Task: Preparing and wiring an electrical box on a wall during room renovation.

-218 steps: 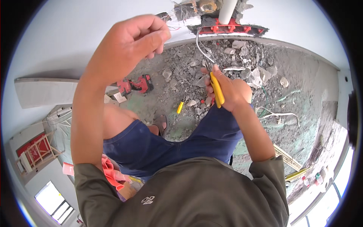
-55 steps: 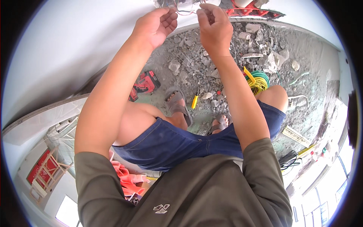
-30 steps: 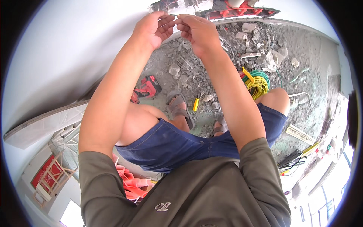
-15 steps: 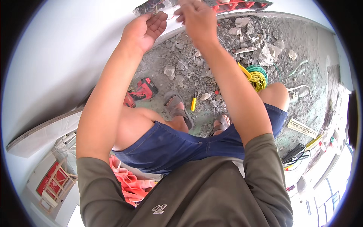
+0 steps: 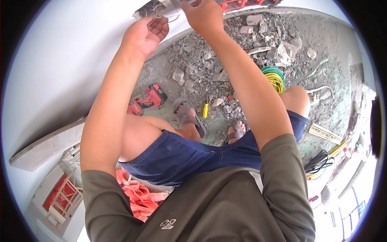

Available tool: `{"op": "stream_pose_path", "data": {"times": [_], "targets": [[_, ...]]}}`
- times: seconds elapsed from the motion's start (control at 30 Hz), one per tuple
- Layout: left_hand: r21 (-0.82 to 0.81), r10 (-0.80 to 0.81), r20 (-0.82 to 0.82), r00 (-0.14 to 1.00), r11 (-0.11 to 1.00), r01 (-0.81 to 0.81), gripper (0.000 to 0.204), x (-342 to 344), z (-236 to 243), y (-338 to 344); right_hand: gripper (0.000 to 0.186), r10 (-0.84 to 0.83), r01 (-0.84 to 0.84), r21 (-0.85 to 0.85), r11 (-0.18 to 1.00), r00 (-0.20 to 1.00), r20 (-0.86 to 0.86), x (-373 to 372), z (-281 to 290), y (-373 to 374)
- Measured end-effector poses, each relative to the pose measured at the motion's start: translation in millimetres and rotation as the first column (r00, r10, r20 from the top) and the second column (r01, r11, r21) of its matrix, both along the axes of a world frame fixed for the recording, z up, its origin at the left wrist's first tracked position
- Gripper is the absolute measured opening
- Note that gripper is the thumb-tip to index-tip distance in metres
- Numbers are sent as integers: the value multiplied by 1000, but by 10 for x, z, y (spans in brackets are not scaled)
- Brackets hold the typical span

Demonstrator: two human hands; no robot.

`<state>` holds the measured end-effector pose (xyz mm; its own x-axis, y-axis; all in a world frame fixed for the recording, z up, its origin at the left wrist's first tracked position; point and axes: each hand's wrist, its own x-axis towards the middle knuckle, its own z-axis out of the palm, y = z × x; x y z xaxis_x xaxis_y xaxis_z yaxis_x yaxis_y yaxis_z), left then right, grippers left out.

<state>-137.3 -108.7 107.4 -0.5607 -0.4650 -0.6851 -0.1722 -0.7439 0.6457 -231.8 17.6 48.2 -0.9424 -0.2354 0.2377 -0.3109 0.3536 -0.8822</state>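
At the top of the head view, an opening in the white wall (image 5: 139,14) holds a bundle of thin wires. My left hand (image 5: 143,37) is raised beside it, palm turned up, with thumb and forefinger pinched on a thin wire (image 5: 174,18). To its right, my right hand (image 5: 204,18) is closed, knuckles toward me, at the same opening. Something greyish and blurred shows by its fingertips; I cannot make out what it is.
Rubble (image 5: 278,50) covers the floor by the wall. Near my feet lie a red cordless power tool (image 5: 151,97) and a yellow-handled tool (image 5: 205,111). A green and yellow wire coil (image 5: 275,78) sits by my right knee. Red plastic boxes (image 5: 238,4) line the wall.
Both hands have shifted slightly left in the picture, and the right one has come up toward the opening. The yellow piece beside the wire coil is no longer visible past my right forearm.
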Motion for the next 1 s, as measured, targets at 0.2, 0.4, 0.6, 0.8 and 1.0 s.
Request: {"op": "stream_pose_path", "data": {"times": [0.2, 0.4, 0.6, 0.8, 1.0], "targets": [[33, 17, -48, 999, 999, -15, 19, 29, -11, -75, 37, 224, -95, -261, 961, 823, 522, 421, -377, 50], [13, -33, -27, 999, 999, 33, 20, 23, -3, -81, 34, 666, 331, -728, 600, 297, 684, 405, -287, -16], [9, -88, -51, 995, 996, 89, 21, 71, 9, -119, 15, 687, 340, -733, 589, 267, 675, 378, -268, -36], [51, -107, -82, 991, 992, 112, 21, 73, 3, -161, 9, 625, 416, -751, 512, 419, 658, 573, -117, -144], [38, -169, -51, 984, 985, 171, 22, 79, 26, -187, 10, 601, 453, -748, 485, 448, 661, 661, -118, -211]]}}
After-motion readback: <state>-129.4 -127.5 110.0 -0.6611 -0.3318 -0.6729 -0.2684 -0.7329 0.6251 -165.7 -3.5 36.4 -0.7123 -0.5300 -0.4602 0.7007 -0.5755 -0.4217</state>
